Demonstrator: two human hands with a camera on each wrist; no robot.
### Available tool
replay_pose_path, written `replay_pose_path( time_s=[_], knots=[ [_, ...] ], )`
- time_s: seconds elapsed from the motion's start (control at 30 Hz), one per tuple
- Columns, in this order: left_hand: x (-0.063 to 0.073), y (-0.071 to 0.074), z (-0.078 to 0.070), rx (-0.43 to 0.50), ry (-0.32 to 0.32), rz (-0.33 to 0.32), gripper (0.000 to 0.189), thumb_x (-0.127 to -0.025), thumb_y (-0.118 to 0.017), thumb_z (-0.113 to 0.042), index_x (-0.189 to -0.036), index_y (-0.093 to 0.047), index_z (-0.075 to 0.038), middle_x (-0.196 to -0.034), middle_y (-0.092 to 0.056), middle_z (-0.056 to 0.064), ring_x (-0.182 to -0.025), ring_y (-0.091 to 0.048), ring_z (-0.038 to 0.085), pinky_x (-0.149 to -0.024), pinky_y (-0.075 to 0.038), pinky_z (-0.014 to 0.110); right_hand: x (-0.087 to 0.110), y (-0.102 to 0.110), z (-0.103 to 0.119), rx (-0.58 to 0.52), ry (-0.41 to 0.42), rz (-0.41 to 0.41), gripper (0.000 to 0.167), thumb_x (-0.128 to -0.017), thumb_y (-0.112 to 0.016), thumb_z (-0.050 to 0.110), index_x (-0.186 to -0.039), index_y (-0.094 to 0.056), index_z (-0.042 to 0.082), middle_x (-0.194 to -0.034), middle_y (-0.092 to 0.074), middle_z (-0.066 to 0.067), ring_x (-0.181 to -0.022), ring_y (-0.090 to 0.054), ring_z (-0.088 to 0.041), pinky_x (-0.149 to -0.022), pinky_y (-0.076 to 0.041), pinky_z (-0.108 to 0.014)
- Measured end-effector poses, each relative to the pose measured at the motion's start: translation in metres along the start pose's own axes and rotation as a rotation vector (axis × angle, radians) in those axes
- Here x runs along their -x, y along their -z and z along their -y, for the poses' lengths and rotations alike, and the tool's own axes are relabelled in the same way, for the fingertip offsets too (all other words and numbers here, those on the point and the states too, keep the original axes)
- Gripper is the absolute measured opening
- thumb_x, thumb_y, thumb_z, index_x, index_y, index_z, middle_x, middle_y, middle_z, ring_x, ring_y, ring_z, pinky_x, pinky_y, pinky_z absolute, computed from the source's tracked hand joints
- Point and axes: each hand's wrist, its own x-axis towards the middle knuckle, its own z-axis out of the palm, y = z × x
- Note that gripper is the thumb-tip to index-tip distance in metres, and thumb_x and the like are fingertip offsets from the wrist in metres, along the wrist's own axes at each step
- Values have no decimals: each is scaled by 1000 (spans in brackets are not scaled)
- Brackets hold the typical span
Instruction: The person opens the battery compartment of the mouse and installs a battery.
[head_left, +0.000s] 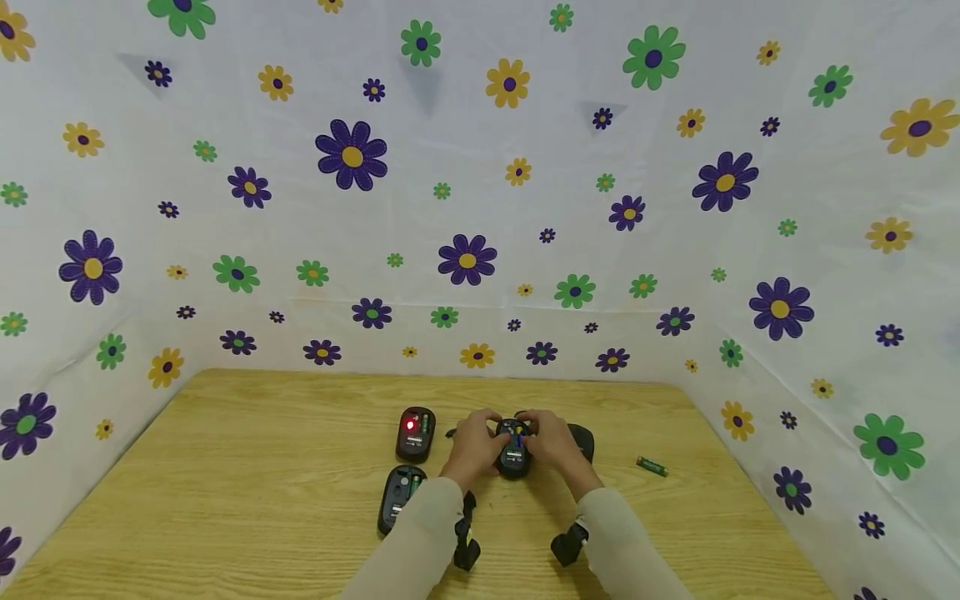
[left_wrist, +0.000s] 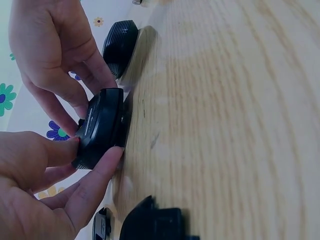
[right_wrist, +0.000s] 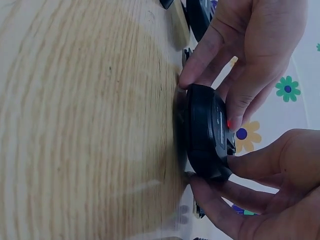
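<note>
Both hands hold an upside-down black computer mouse (head_left: pixel 513 458) close over the table, its label side facing up. My left hand (head_left: pixel 474 446) grips its left side, the thumb on the underside and a finger along the lower edge. From the other side my right hand (head_left: pixel 552 442) grips it, the thumb near the battery compartment. A small blue-and-yellow piece (head_left: pixel 519 435) shows in that compartment, partly hidden by the thumbs. In the right wrist view the mouse (right_wrist: pixel 202 130) is tilted between the fingers, and a red glow falls on the left thumb.
Two more upturned mice lie at the left: one with a lit red sensor (head_left: pixel 415 435), another mouse (head_left: pixel 393 500) partly behind the left sleeve. A further black mouse (head_left: pixel 582 442) sits beyond the right wrist. A green battery (head_left: pixel 652 466) lies at the right. A flowered sheet (head_left: pixel 465 208) surrounds the table.
</note>
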Motion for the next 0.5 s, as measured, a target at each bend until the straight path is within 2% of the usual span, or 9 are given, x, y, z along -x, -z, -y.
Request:
replay_pose_path(
  time_s=[0.2,0.5],
  knots=[
    [0,0,0,-2,-8,5,37,-98,-71,-13,-133,-64,-3,-103,-69,22,-60,-67,21,-44,-60,32,-2,-3,-3,11,3,-6,41,-90,-66,-4,-131,-67,-2,-107,-75,-22,-92,-69,-28,-83,-61,-43],
    [0,-1,2,26,12,20,36,-100,-69,-14,-134,-62,-3,-111,-67,24,-58,-67,20,-45,-60,31,-2,-4,-3,0,-24,-21,38,-92,-66,-4,-130,-68,-1,-116,-73,-25,-107,-70,-36,-92,-61,-50]
  ],
)
